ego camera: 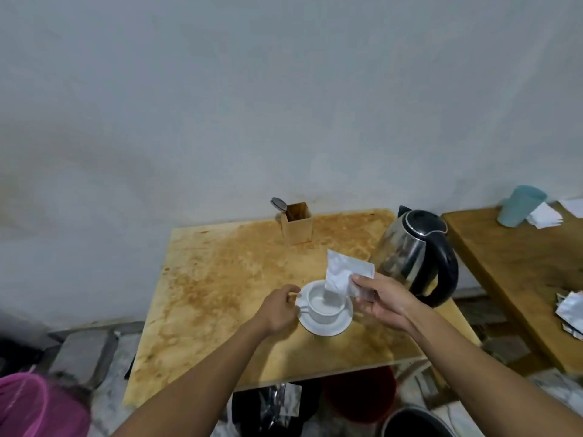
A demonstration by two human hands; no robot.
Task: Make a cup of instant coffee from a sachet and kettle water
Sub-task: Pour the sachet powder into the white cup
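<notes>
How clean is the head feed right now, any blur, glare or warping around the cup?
Head view: soft overall; the sachet over the cup is smeared; the kettle shows mild reflections, no blown glare; wide-angle warp bends the table edge.

Teal cup on side table; pink basket on floor.

White cup — silver sachet — black-handled kettle

Right hand tips the sachet over the cup; left hand touches the saucer.
</notes>
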